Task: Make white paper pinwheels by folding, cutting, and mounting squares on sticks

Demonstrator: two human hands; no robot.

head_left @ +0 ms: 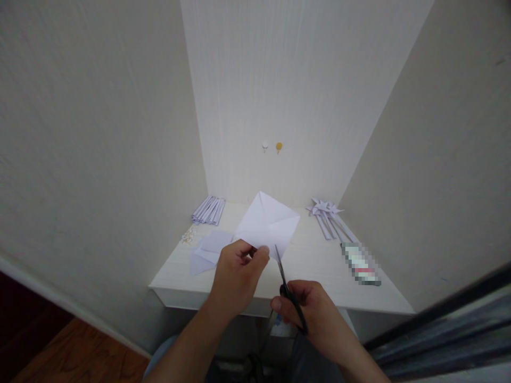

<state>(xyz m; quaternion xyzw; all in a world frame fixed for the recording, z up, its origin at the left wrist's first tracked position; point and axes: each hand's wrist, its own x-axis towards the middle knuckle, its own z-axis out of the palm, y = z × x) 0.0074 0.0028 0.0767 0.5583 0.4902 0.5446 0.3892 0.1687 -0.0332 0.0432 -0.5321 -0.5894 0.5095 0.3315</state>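
Observation:
A square sheet of white paper [266,218] with diagonal creases is raised above the white desk. My left hand [239,271] pinches its near edge between thumb and fingers. In my right hand [311,311] are black-handled scissors [294,303], gripped by the handles. Their blades point up and away from me, with the tip at the sheet's near right part; whether they are cutting into it I cannot tell. More white paper sheets [205,254] lie on the desk to the left of my left hand.
Rolled paper sticks [208,210] lie in a bundle at the back left, near small pale pieces [188,236]. Paper pinwheels [325,208] on sticks rest at the back right. A blurred flat object [361,264] lies before them. Walls enclose the desk [319,274]. Two hooks [279,147] hang on the back wall.

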